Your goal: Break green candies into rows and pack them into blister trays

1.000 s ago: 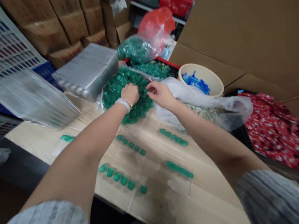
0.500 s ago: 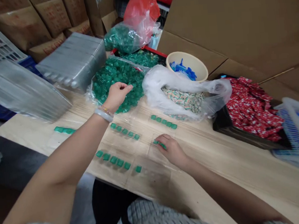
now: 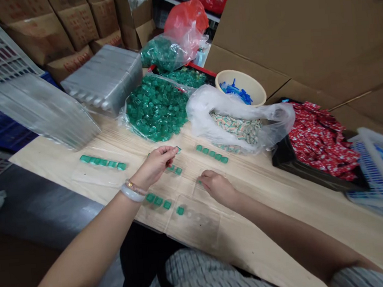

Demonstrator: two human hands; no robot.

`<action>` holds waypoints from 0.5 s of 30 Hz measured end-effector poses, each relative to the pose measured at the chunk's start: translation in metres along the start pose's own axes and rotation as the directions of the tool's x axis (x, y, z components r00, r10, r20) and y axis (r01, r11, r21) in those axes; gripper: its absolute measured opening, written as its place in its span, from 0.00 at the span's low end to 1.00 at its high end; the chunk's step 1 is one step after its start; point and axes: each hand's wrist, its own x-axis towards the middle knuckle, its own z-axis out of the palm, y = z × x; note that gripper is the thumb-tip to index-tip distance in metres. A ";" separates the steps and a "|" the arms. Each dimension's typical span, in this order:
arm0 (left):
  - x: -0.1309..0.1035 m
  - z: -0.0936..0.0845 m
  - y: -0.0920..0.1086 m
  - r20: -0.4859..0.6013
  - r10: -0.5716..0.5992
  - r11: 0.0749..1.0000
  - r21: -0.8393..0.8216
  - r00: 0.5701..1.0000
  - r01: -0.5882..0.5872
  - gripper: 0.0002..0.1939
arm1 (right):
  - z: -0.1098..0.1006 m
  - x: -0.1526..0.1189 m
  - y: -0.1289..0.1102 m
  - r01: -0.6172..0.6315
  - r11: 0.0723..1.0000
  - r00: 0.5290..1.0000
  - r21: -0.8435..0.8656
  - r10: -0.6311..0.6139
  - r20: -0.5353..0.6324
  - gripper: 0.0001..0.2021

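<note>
My left hand [image 3: 159,163] pinches a small green wrapped piece [image 3: 179,150] between thumb and fingers, above a row of like pieces that it partly covers. My right hand [image 3: 220,188] is low over the table, fingers drawn together at a clear flat sleeve; a bit of green shows at the fingertips, and what they hold is hidden. Green pieces lie in short rows on clear sleeves: a far row [image 3: 211,154], a left row [image 3: 102,162] and a near row [image 3: 158,201]. One single piece [image 3: 180,210] sits on a near clear sleeve [image 3: 198,223].
Behind the hands lies an open bag of green pieces [image 3: 156,106]. Beside it are a white plastic bag [image 3: 201,100] of striped pieces, a cream bowl [image 3: 257,88] with blue items, and a black crate [image 3: 287,162] of red packets. Clear sleeves are stacked [image 3: 105,75] at left.
My left hand has come back from the green pile toward the rows, with a green piece in its fingertips. My right hand stays at nearly the same spot. The view has shifted slightly.
</note>
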 end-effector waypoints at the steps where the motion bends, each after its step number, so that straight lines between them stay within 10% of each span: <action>1: -0.002 0.001 -0.003 0.032 -0.061 0.994 -0.092 0.998 0.064 0.08 | 0.005 -0.003 0.001 0.009 1.000 1.000 -0.004 -0.009 -0.020 0.13; 5: -0.001 0.003 -0.007 0.229 -0.287 0.848 -0.390 0.930 0.357 0.08 | 0.005 -0.008 0.006 0.021 0.995 0.976 0.093 0.000 -0.219 0.15; 9: 0.010 0.007 -0.003 0.287 -0.288 0.804 -0.446 0.914 0.394 0.09 | -0.030 0.031 0.003 0.110 0.884 0.883 0.455 0.123 -0.453 0.14; 15: 0.038 0.008 0.018 0.130 -0.257 0.924 -0.256 0.958 0.283 0.13 | -0.068 0.114 -0.004 0.032 0.085 0.995 0.996 0.087 -0.039 0.11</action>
